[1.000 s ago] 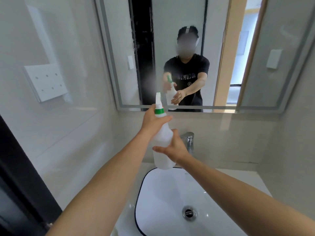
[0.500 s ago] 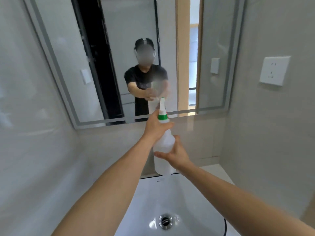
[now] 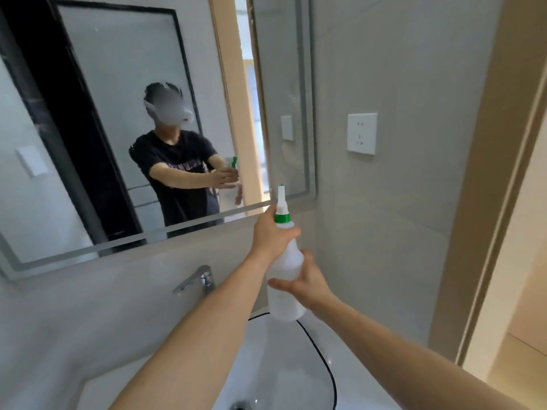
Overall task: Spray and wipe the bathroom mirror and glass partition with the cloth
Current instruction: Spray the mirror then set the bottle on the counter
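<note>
Gripping the neck of the spray bottle (image 3: 285,261), the left hand (image 3: 270,235) has its fingers curled round the narrow part just under the green collar, with the white nozzle standing up above the knuckles. The right hand (image 3: 307,281) holds the bottle's lower body from the right side, thumb laid across the front and the other fingers wrapped behind, where they cannot be seen. The bottle is white and translucent, held nearly upright, leaning slightly toward the mirror (image 3: 124,137).

The bottle sits above the far rim of the sink (image 3: 296,368), just right of the faucet (image 3: 196,279), and its nozzle tip reaches the level of the mirror's lower right corner. The mirror hangs on the wall above the faucet, tilted in the view, and its frosted border runs along the bottom and right edges. Its glass reflects the person in a dark shirt with both arms stretched forward holding the same bottle, and a dark-framed glass partition behind them. A wall socket (image 3: 361,133) is fixed to the tiled wall right of the mirror, and a pale door frame (image 3: 488,202) stands further right of it. The sink's drain shows at the bottom edge of the view.
</note>
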`<state>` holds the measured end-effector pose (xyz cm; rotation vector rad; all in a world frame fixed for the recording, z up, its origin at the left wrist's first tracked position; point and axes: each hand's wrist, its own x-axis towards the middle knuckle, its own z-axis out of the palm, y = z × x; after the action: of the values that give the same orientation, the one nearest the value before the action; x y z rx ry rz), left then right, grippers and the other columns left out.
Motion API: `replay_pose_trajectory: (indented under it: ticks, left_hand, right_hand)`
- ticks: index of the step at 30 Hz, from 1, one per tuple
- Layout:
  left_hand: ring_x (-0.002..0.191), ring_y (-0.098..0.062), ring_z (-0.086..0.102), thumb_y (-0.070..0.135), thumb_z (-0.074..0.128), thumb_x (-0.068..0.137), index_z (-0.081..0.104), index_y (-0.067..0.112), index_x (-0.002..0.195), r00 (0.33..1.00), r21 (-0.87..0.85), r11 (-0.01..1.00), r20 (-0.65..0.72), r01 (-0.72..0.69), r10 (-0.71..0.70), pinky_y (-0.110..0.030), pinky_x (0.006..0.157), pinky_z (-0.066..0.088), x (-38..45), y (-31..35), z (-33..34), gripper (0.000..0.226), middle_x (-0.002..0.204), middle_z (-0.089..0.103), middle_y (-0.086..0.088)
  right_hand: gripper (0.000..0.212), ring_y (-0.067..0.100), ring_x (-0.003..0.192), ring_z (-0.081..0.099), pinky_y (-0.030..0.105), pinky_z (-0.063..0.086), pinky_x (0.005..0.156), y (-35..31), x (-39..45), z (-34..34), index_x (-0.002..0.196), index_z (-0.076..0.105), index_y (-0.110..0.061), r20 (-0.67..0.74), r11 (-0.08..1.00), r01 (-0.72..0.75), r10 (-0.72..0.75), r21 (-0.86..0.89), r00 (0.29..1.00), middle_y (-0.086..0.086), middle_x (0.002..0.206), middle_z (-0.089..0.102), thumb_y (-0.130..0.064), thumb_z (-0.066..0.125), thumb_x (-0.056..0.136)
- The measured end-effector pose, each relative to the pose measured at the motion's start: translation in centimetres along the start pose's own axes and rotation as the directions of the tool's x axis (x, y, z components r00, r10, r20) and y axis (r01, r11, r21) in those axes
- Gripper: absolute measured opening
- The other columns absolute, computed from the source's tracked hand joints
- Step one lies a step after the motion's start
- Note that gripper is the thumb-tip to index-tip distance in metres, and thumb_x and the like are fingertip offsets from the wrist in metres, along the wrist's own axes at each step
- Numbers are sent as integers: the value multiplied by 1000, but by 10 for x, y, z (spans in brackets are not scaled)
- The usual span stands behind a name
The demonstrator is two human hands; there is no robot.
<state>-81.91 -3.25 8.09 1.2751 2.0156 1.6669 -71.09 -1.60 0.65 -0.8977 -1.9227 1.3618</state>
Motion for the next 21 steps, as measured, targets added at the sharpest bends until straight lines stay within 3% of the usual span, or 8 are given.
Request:
replay_pose_trajectory:
  ticks: [4,9,14,18,21]
  left_hand:
    - [72,-16,56,6,76,71,56,20,82,1000,-5,1000,-19,-11,11,-28,64,43,3,9,21,27,77,59,2]
    - [84,-18,60,4,74,76,61,14,99,996,-81,993,-53,-80,76,-27,73,46,18,40,19,29,95,66,-5]
    - [81,-17,57,5,73,78,58,15,101,974,-74,975,-94,-212,205,-27,73,42,44,102,-9,30,88,60,0]
    - [78,-16,56,7,73,80,56,17,98,933,1,942,-137,-336,333,-24,67,43,62,162,-40,27,82,59,1]
    - [76,-18,56,8,72,79,55,17,96,893,40,911,-187,-410,410,-33,73,48,71,204,-61,26,79,57,3]
  right_hand:
    - [76,22,103,62,42,52,90,5,3,-17,123,40,-18,-40,1000,5,-5,5,999,-3,109,62,-26,90,67]
    - [77,20,102,61,34,49,83,-23,20,-36,124,37,-21,-52,996,91,-92,-20,994,-7,107,60,-26,89,68]
    - [78,19,101,57,32,45,82,-87,44,-49,126,37,-22,-76,969,241,-245,-50,967,-5,111,56,-28,89,68]
    - [80,25,106,60,45,52,91,-149,59,-60,127,38,-18,-100,936,350,-352,-40,931,1,117,58,-27,90,68]
    - [79,24,106,58,39,51,88,-194,66,-68,128,36,-18,-107,902,431,-432,-27,896,1,116,55,-26,89,70]
